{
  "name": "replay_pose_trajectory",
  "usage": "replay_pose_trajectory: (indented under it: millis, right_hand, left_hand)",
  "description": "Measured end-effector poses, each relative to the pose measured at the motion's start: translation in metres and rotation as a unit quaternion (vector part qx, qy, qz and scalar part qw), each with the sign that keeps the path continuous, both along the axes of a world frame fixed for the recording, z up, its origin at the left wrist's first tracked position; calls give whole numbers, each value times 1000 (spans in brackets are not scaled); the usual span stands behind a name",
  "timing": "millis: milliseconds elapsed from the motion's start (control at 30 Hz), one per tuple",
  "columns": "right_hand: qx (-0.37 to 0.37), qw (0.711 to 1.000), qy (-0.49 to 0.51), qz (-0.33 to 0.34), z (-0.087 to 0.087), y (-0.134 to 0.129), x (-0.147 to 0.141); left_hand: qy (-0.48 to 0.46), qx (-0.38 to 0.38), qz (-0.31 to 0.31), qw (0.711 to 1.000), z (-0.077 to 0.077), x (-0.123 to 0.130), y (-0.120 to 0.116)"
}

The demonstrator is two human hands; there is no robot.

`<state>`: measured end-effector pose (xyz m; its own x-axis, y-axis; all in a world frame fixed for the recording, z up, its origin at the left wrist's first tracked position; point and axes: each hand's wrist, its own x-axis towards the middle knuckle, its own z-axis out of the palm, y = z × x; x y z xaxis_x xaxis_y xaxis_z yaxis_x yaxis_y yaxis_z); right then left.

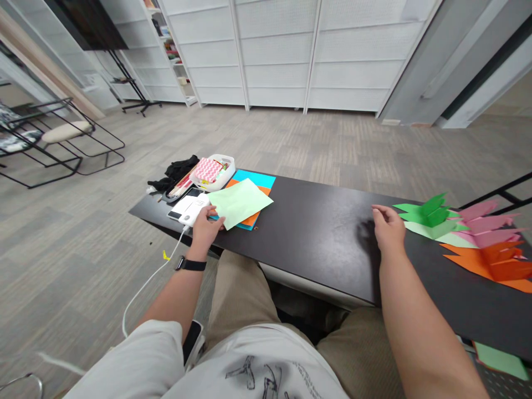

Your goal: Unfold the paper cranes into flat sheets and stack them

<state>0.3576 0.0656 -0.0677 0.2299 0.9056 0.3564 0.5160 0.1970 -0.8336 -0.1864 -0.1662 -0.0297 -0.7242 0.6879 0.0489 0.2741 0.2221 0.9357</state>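
Note:
A light green sheet of paper (241, 200) lies tilted over orange (251, 218) and blue (266, 182) sheets on the left part of the dark table. My left hand (206, 224) wears a watch on its wrist and pinches the green sheet's near left edge between thumb and fingers. Above the table's right half, my right hand (389, 223) has curled fingers brought together, with nothing visible in them. Just right of it stand folded paper pieces: a green one (432, 213), a pink one (484, 224) and an orange one (494, 260).
A white device (195, 208) with a cable lies beside my left hand. Behind it are a white tray (229, 176) with a pink patterned packet (208, 169) and a black cloth (178, 169). More paper (501, 357) sits below the table's right side. Wire-frame chairs (68, 133) stand far left.

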Motion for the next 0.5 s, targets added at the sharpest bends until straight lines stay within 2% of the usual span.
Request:
replay_pose_trajectory:
  millis: [100, 167, 233, 267, 333, 500]
  right_hand:
    - [2, 1000, -8, -6, 2, -2, -1]
    - [3, 1000, -16, -8, 3, -2, -1]
    - [3, 1000, -20, -6, 4, -3, -1]
    - [4, 1000, -22, -4, 4, -3, -1]
    - [7, 1000, -26, -3, 4, -3, 0]
    - [16, 1000, -26, -7, 5, -4, 0]
  left_hand:
    - [155, -18, -66, 986, 7, 0, -8]
    - [287, -25, -134, 948, 12, -2, -14]
    - [367, -33, -214, 905, 16, -6, -18]
    - [380, -35, -248, 891, 17, -8, -20]
    - [374, -28, -286, 882, 18, -10, -22]
    - [348, -9, -284, 893, 13, -4, -23]
